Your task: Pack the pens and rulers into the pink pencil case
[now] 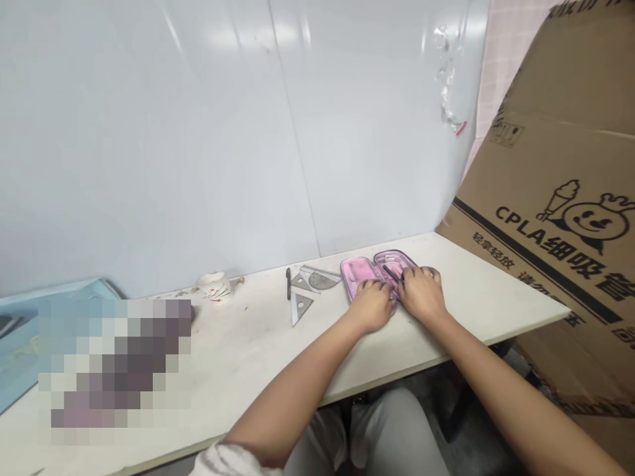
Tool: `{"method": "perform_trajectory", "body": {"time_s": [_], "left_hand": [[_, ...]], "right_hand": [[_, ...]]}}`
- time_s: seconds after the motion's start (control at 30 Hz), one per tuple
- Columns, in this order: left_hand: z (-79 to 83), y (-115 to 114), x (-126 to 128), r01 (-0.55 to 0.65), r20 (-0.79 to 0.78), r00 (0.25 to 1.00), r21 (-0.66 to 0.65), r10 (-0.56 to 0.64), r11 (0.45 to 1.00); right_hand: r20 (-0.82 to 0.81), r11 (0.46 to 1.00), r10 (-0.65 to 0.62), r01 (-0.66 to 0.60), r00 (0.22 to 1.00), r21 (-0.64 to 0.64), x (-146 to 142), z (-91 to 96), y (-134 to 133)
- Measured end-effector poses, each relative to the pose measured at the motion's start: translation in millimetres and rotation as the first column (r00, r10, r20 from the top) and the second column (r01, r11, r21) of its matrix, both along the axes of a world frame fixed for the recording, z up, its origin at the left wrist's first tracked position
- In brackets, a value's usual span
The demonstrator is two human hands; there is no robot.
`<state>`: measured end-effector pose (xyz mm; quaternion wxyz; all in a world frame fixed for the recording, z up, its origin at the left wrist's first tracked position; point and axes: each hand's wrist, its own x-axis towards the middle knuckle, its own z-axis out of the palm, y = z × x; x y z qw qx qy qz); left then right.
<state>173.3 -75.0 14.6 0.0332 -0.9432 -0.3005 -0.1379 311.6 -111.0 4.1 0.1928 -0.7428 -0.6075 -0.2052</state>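
Observation:
A pink pencil case [362,270] with a dark rim lies unfolded on the white table, its two halves side by side. My left hand [372,307] is closed over the near part of the left half, fingers bent onto the lining. On the right half, my right hand [423,291] is curled round the near right side. A dark pen [391,272] lies inside that half, close to my right fingertips. Left of the case are a protractor [321,280], two set squares [300,307], a clear ruler [327,272] and another dark pen [288,283].
A white paper cup [215,287] stands near the wall. At the left are a light blue flat object [64,297] and a pixelated patch. A large cardboard box [546,198] leans beyond the table's right edge.

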Motion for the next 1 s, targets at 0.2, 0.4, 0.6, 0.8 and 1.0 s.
{"method": "perform_trajectory", "body": {"time_s": [0.2,0.4,0.6,0.8,1.0], "left_hand": [[9.2,11,-63,-0.173,0.045,0.984,0.005,0.172,0.985],[1.0,37,-149,-0.494,0.064,0.866,-0.049,0.497,0.868],[-9.6,52,-215,-0.593,0.009,0.804,-0.076,0.595,0.802],[-17.8,54,-236,-0.567,-0.037,0.823,-0.115,0.567,0.815],[-12.5,52,-216,-0.514,0.043,0.847,-0.187,0.529,0.837]], "right_hand": [[0.007,0.983,0.179,-0.179,0.984,-0.045,-49,13.6,18],[-0.072,0.916,0.371,-0.378,0.926,-0.135,-139,14.6,53],[-0.158,0.893,0.398,-0.421,0.904,-0.157,-218,5.9,92],[-0.142,0.908,0.355,-0.377,0.924,-0.181,-245,-7.1,113],[-0.121,0.913,0.368,-0.382,0.922,-0.140,-235,1.2,106]]}}
